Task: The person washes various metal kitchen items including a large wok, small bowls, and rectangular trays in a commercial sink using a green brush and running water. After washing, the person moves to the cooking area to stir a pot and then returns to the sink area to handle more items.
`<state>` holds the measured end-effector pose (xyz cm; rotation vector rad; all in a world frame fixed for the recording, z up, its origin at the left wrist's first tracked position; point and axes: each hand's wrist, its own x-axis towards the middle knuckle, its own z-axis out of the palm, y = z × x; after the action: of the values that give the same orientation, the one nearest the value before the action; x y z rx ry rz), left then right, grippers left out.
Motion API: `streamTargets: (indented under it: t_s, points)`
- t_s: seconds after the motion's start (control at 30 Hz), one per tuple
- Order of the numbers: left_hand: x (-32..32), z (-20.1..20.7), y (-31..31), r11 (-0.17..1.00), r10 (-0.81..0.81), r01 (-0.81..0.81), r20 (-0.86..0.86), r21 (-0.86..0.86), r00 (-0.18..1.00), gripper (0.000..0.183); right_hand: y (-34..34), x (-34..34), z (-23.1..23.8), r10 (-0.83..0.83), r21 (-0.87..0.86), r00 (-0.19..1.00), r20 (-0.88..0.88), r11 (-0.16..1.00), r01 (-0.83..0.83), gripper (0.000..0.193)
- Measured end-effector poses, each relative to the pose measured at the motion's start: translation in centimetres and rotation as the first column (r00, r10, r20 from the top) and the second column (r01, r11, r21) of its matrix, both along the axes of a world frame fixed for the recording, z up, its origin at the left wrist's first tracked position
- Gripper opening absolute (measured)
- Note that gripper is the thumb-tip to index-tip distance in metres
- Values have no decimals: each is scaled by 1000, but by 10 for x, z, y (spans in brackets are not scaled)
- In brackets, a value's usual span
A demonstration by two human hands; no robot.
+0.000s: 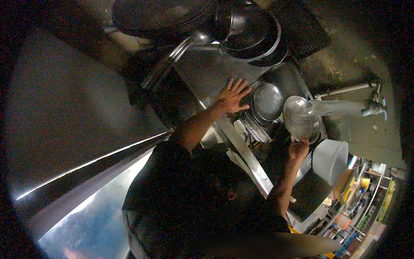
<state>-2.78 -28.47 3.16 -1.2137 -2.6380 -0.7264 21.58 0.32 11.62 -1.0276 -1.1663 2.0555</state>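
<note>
My left hand (234, 96) is spread flat with its fingers apart, resting on or just over the metal counter (207, 71); nothing is in it. On the right, my right hand (299, 149) grips the near rim of a shiny round metal bowl (297, 116), tilted in the sink. A pale stream or sleeve (340, 108) runs from the wall tap (374, 107) to the bowl; I cannot tell whether it is water or a hose. Between my hands sits another round metal dish (267, 101), beside a pile of metal plates (258, 129). The right fingertips are partly hidden.
A white bucket (330, 159) stands right of my right forearm. Large dark pans (164, 17), several pots (250, 30) and metal tubes (168, 62) lie at the far side. A crowded rack (366, 203) is at the lower right. The sink's metal front edge (246, 155) runs before me.
</note>
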Motion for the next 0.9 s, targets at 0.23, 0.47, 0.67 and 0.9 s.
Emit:
streamTargets:
  t_s: [0.23,0.47,0.67,0.9]
  points:
    - [-16,5,-39,877,423,-454,-196,-156,885,83,-46,-55,52,11,195,989,148,980,-41,36]
    - [-3,-4,15,983,-67,41,-143,-176,987,80,18,-98,31,-66,734,874,481,575,-361,27]
    - [7,-12,64,913,-300,324,130,-248,945,49,17,-141,35,-295,611,543,786,235,-756,32]
    - [-20,-88,220,940,-272,337,701,48,659,37,53,-22,52,-366,756,719,591,-60,-652,47]
